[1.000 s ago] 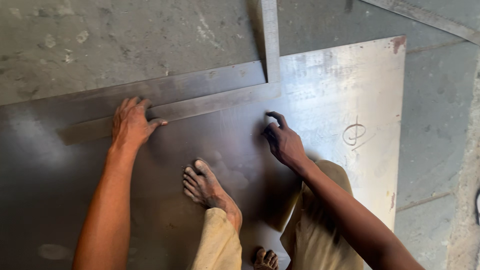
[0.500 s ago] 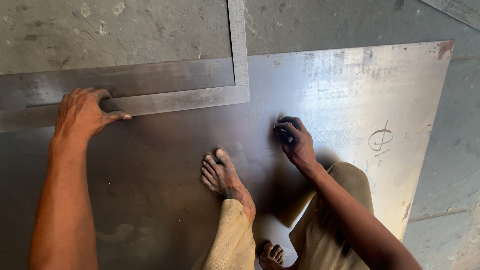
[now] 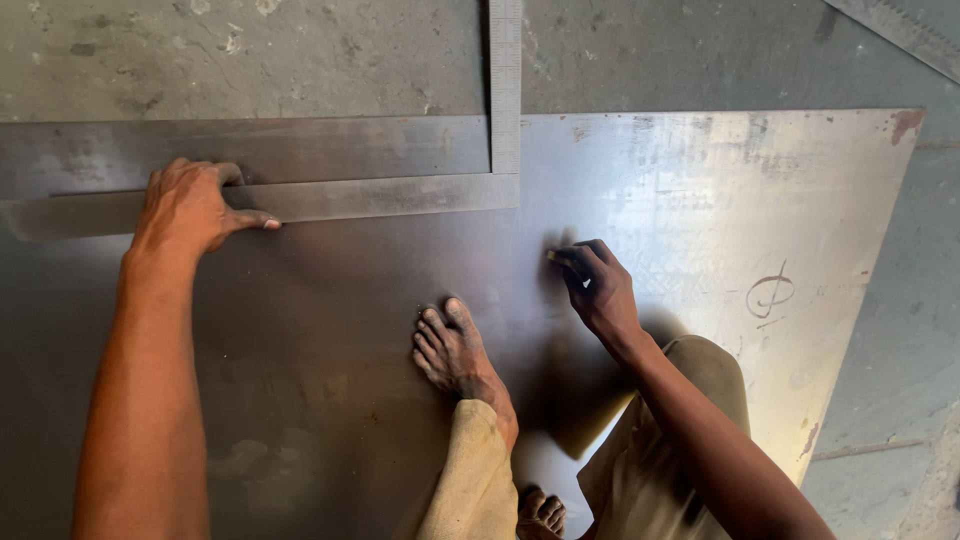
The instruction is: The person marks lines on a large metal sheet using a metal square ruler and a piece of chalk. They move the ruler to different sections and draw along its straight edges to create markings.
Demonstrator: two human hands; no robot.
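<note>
On metal sheet | left hand presses steel square | right hand fisted

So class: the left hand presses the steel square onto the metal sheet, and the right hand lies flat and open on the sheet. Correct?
Not quite. The head view shows the right hand pinching a small marker, not flat; the left hand does press the square onto the sheet.

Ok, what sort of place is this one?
Probably a metal fabrication workshop, worked at floor level. A large steel sheet lies on a concrete floor, the left hand presses a steel square onto it, and the right hand pinches a small marker.
</note>
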